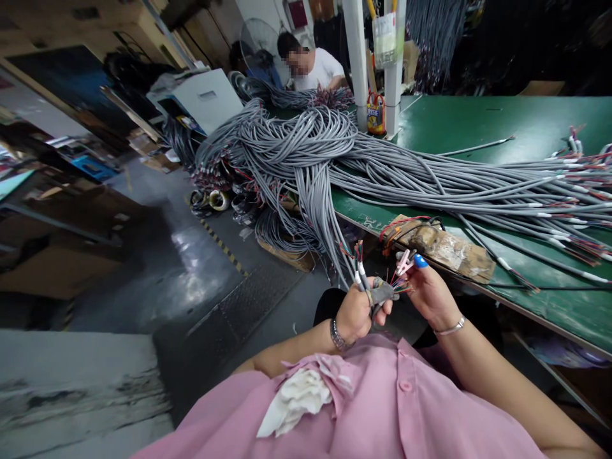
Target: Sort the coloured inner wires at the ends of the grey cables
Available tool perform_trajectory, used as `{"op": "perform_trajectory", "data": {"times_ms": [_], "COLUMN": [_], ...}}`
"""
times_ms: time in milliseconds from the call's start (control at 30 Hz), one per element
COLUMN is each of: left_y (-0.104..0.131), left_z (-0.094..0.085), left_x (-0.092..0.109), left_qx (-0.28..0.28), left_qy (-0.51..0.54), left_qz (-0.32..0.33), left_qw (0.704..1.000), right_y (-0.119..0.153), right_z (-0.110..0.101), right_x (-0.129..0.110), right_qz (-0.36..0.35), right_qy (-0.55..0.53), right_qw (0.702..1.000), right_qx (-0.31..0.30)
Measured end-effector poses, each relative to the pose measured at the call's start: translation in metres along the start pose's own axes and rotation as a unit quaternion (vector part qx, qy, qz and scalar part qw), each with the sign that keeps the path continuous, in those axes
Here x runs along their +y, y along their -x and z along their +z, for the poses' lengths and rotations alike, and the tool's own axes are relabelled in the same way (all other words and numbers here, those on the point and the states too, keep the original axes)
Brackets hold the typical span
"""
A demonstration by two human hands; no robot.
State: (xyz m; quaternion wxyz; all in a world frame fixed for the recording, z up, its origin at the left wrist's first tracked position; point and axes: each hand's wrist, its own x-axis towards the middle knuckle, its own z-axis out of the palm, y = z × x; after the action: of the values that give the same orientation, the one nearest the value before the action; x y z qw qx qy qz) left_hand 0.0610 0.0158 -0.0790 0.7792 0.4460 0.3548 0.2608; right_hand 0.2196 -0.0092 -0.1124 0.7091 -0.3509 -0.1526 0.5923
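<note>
My left hand (354, 313) is closed around a few grey cables (364, 280) whose coloured wire ends fan out, with a grey wrapped piece (381, 293) at the fingers. Just to the right, my right hand (433, 294) pinches a small pink clip-like tool (404, 262); a blue covering sits on one fingertip. Thin coloured wires (400, 287) spread between the two hands. Both hands are in front of my body, at the near edge of the green table (568, 325).
A large heap of grey cables (296, 137) lies across the table and hangs over its edge. Beside my right hand is a worn wooden block (447, 248). A white post (356, 64) stands behind, and a person (325, 69) works at the back.
</note>
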Motion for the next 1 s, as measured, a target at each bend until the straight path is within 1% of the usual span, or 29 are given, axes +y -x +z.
{"op": "perform_trajectory", "data": {"times_ms": [167, 233, 333, 400, 533, 733, 867, 1000], "left_y": [-0.001, -0.003, -0.005, -0.006, -0.008, -0.009, -0.008, -0.003], "left_z": [0.006, 0.007, 0.007, 0.007, 0.008, 0.007, 0.005, 0.004], "left_x": [0.001, 0.001, 0.000, 0.000, -0.001, -0.005, -0.007, -0.007], "left_qx": [0.011, 0.014, 0.020, 0.028, 0.033, 0.037, 0.031, 0.026], "left_qy": [0.009, 0.009, 0.011, 0.012, 0.008, 0.008, 0.010, 0.007], "left_qz": [0.017, 0.023, 0.028, 0.023, 0.006, 0.011, 0.020, 0.031], "left_qw": [1.000, 1.000, 0.999, 0.999, 0.999, 0.999, 0.999, 0.999], "right_y": [-0.004, -0.006, -0.008, -0.009, -0.013, -0.014, -0.011, -0.004], "right_z": [-0.001, 0.000, 0.003, 0.005, 0.007, 0.005, 0.005, 0.007], "right_x": [0.006, 0.007, 0.006, 0.006, 0.006, 0.010, 0.011, 0.006], "right_qz": [-0.035, -0.020, 0.036, 0.051, 0.036, 0.031, 0.038, 0.052], "right_qy": [0.022, 0.014, -0.020, -0.040, -0.059, -0.060, -0.072, -0.068], "right_qw": [0.999, 0.999, 0.999, 0.998, 0.997, 0.997, 0.997, 0.996], "right_qx": [0.034, 0.038, 0.017, 0.013, 0.031, 0.032, 0.018, -0.006]}}
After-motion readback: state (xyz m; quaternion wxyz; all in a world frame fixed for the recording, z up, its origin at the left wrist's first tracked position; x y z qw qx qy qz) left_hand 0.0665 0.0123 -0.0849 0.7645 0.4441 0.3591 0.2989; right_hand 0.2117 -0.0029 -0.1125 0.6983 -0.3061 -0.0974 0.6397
